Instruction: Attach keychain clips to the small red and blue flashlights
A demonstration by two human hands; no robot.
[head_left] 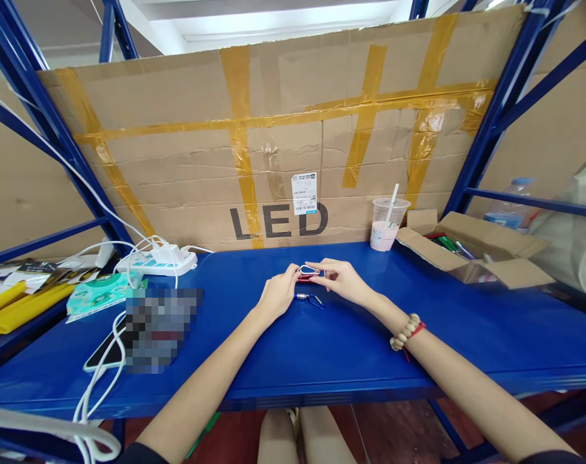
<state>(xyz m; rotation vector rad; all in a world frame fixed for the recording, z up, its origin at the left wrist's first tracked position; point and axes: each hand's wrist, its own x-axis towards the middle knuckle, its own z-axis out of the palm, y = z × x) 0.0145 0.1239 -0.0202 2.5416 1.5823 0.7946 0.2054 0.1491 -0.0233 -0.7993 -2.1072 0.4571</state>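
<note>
A silver carabiner (309, 269) is held over the blue shelf top between my two hands. My left hand (279, 291) is closed, its fingertips on the carabiner's left end. Pinched on the right end is my right hand (343, 279), thumb and fingers closed on the metal. Something red (306, 279) shows just under the silver carabiner, partly covered by the fingers; whether it is touched I cannot tell. A blue carabiner (314, 300) with a silver screw sleeve lies on the surface slightly nearer me, apart from both hands.
A lidded cup (383, 233) with a straw stands at the back right, beside an open cardboard box (459, 258) holding pens. On the left are a power strip (157, 260), a tissue pack (102, 295), a phone (106, 345) and white cables. Cardboard (196, 174) walls the back.
</note>
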